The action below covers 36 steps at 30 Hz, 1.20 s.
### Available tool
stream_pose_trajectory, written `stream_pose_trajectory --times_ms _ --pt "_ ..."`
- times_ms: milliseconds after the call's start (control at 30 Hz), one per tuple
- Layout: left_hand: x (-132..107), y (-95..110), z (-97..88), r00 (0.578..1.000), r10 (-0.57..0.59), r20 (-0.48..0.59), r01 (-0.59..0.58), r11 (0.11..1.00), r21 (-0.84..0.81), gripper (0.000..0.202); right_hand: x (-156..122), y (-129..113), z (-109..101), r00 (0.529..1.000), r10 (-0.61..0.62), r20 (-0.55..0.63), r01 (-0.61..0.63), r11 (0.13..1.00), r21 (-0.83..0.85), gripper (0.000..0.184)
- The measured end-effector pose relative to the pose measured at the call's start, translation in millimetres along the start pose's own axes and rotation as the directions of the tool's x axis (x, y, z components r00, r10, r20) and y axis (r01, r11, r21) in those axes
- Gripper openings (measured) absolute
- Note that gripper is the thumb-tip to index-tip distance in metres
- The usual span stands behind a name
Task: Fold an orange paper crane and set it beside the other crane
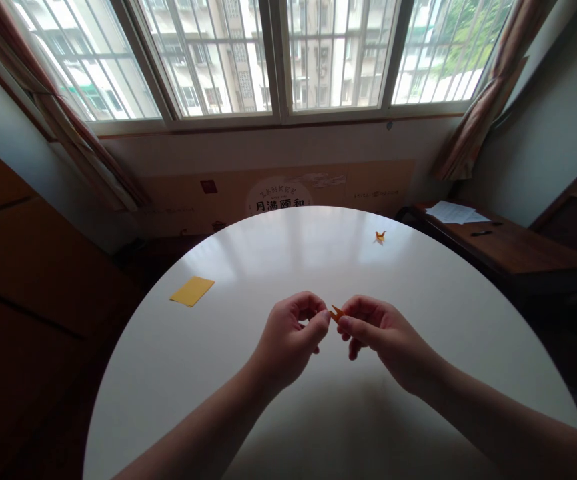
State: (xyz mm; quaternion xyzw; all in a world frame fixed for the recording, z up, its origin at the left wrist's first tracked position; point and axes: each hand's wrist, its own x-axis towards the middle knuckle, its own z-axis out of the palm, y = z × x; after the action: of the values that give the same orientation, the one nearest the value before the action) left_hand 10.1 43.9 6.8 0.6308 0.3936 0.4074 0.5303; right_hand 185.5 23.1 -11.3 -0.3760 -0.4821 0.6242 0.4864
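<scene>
White table [143, 373]: fills the lower and middle frame, its rounded edge arching across the centre, the glossy top catching pale window reflections.
Window [281, 117]: spans the top of the frame, barred, with apartment buildings and, at upper right, green foliage beyond.
Wooden cabinet [13, 287]: dark brown, along the left edge.
Tan board [183, 193]: below the window, upper centre; large dark characters read 月满颐和, under arched capitals that look like "LANKEE"; the finer lettering to either side is too small to read.
Curtains [483, 127]: gathered at both sides of the window, upper left and upper right.
Wooden desk [523, 250]: right of frame, bearing white papers [455, 212], their print unreadable.
Left hand [288, 340]: centre, reaching in from lower left, fingers curled, thumb and forefinger pinched on one end of the orange piece.
Right hand [388, 333]: just right of centre, reaching in from lower right, thumb pressing the piece against the fingers, lower fingers bent beneath.
Yellow paper [193, 291]: flat on the table, left of centre.
Folded orange paper [337, 313]: frame centre, above the table between both hands' fingertips, two points sticking up.
Small orange folded figure [379, 236]: on the table near its far edge, upper right of centre.
</scene>
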Motion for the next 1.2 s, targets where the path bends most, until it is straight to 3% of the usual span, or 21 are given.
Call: stream_pose_trajectory --times_ms 433,700,833,933,1033,1200 --pt "3.4 5.4 0.0 0.998 -0.002 -0.067 -0.006 0.993 -0.114 0.026 2.6 -2.2 -2.4 0.994 0.104 -0.01 -0.103 0.991 0.088 0.028" --pt "4.1 4.3 -0.6 1.0 -0.003 -0.012 0.002 0.998 -0.056 0.024 2.0 -2.0 -1.8 0.997 0.08 0.005 -0.08 0.996 0.039 0.03" --pt "6.2 3.8 -2.1 0.996 -0.078 -0.031 0.072 0.981 -0.182 0.025 2.2 -2.8 -1.9 0.995 0.094 0.044 -0.099 0.986 0.131 0.032" --pt "7.4 2.1 -3.3 0.994 -0.113 -0.016 0.106 0.967 -0.232 0.025 2.9 -1.0 -2.7 0.979 0.19 0.08 -0.203 0.953 0.224 0.035" --pt "8.0 0.9 -3.2 0.994 -0.105 0.005 0.103 0.964 -0.245 0.026 3.1 1.6 -3.1 0.953 0.269 0.144 -0.299 0.916 0.268 0.035" --pt "8.0 1.5 -1.7 0.996 -0.055 0.072 0.07 0.97 -0.231 0.024 0.7 1.0 -3.0 0.937 0.25 0.245 -0.318 0.902 0.293 0.028"
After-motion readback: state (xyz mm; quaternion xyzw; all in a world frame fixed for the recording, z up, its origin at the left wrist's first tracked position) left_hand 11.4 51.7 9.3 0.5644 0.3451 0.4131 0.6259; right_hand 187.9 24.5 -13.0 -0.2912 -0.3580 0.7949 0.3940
